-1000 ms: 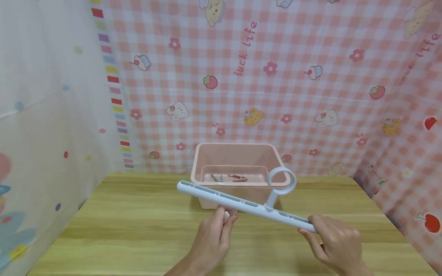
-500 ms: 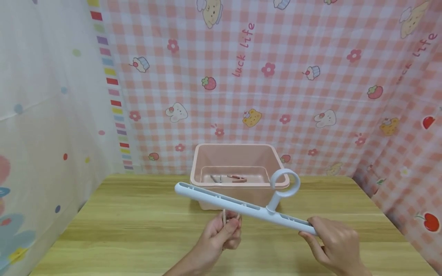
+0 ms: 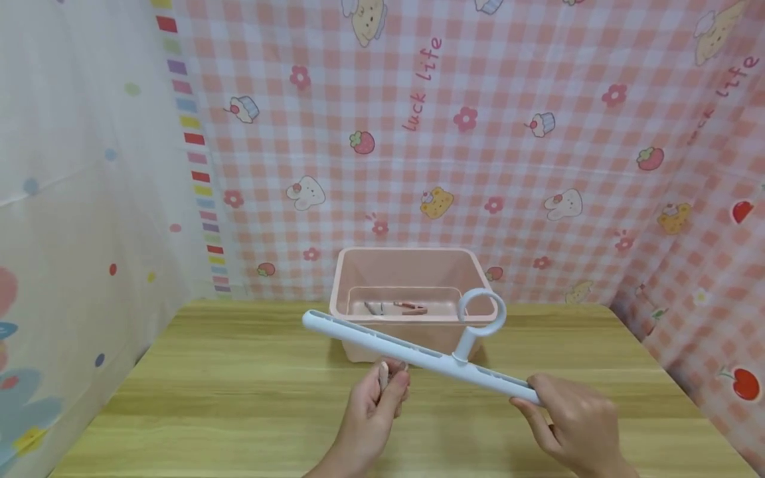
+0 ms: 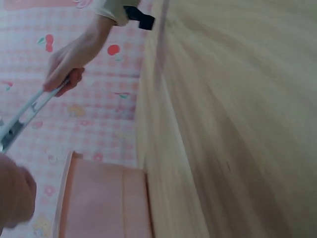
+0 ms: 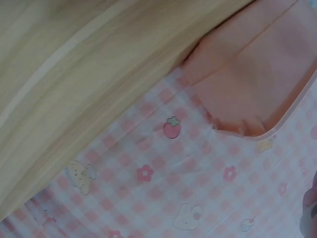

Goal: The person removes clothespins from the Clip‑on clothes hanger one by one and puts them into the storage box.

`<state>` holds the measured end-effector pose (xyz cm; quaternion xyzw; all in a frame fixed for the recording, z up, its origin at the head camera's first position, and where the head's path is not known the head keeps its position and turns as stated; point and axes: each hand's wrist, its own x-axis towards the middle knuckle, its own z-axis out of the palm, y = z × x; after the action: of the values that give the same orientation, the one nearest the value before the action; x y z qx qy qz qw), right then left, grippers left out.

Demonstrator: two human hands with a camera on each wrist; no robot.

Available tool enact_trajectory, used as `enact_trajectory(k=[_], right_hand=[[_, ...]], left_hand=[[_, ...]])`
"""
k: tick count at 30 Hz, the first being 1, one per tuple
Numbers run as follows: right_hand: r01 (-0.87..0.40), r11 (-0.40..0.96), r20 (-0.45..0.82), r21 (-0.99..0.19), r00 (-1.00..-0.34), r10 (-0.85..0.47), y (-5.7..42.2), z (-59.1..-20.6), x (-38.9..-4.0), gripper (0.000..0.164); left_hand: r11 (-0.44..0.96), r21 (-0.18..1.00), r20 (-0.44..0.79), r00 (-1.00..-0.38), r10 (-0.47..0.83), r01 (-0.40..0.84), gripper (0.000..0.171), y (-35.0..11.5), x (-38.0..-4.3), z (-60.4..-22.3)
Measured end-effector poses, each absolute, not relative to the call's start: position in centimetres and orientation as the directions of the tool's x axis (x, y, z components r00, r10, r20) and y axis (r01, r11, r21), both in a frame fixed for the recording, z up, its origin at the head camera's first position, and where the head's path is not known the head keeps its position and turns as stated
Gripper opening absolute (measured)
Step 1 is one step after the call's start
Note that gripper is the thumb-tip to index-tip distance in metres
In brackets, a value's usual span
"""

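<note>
In the head view my right hand (image 3: 570, 421) grips the right end of a light blue plastic hanger (image 3: 382, 342). Its long slotted bar slants up to the left, and an open ring hook rises from it. My left hand (image 3: 372, 413), just below the bar, pinches a small whitish clothespin (image 3: 384, 376) between thumb and fingers; most of the clothespin is hidden. Behind the bar stands a pink plastic bin (image 3: 412, 253). On its floor lie a brownish-pink clothespin (image 3: 411, 309) and a greyish clip (image 3: 375, 309). The left wrist view also shows the hanger (image 4: 29, 111) in the right hand.
A wood-grain table (image 3: 227, 398) carries the bin near its back edge. Pink checked cloth (image 3: 388, 99) hangs behind and on the right, and a whitish dotted cloth (image 3: 89, 232) on the left.
My left hand has turned the clothespin, then shifted slightly up and left. The hanger has tilted a little, its ring swinging right and then back left. The bin has stayed put.
</note>
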<state>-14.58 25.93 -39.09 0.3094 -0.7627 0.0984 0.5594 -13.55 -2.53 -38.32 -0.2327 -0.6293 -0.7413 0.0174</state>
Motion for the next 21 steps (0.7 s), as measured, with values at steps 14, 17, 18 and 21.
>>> enact_trajectory(k=[14,17,18,21], right_hand=[[-0.463,0.871,0.896,0.167,-0.297,-0.33,25.6,-39.2,-14.3,0.058],[-0.438,0.884,0.908,0.165,-0.282,-0.309,25.5,-38.7,-14.4,0.06],[-0.434,0.885,0.911,0.166,-0.277,-0.307,25.6,-38.6,-14.5,0.06],[-0.424,0.888,0.915,0.179,-0.259,-0.308,25.6,-38.4,-14.6,0.061]], left_hand=[[0.382,0.74,0.577,-0.814,0.062,0.553,0.011,-4.2,-15.6,-38.0],[0.424,0.73,0.521,-0.838,0.163,0.536,0.011,-4.2,-15.2,-37.9],[0.421,0.731,0.514,-0.839,0.176,0.537,0.013,-4.2,-15.2,-38.0],[0.416,0.744,0.501,-0.849,0.169,0.522,0.014,-4.3,-15.2,-38.3]])
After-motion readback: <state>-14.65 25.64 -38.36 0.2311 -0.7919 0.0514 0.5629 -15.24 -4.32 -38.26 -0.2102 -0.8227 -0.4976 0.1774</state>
